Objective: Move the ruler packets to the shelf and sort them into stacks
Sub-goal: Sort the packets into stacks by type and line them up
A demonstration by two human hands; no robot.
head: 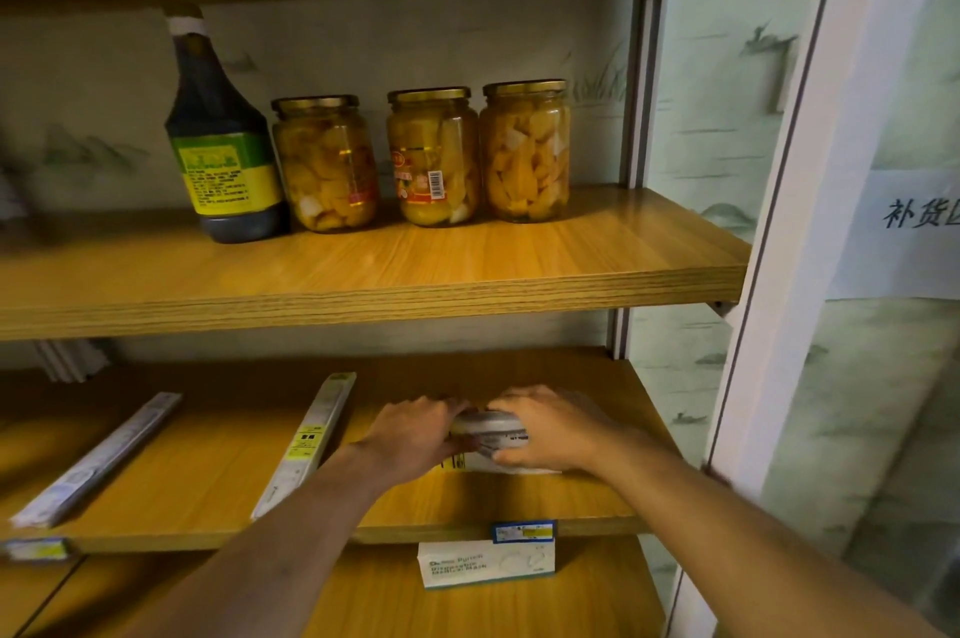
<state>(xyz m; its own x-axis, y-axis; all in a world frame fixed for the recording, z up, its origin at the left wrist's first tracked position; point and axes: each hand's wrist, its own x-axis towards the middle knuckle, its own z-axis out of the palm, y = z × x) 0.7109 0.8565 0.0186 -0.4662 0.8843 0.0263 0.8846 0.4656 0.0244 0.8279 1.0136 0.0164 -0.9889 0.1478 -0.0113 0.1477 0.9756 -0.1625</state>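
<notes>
A wooden middle shelf board (218, 471) of a tall shelving unit is the landmark here. Directly above it runs a second wood-grain shelf board (363, 274), carrying a dark sauce bottle with a green and yellow label (221, 138) at its left and three gold-lidded glass jars of yellow fruit chunks (431, 159) in a row to the right of that bottle. On the middle shelf's left part lies a long, flat, clear ruler packet (98, 458), angled. Nearer the middle lies a second long ruler packet with a yellow sticker (306, 440). Toward the shelf's right end, the left hand (415, 435) and the right hand (550, 429) are pressed together from both sides around a bundle of white ruler packets (488, 432), fingers curled on it, the bundle resting on the board. Below the shelf's front edge sits a small white box with blue print (485, 562).
</notes>
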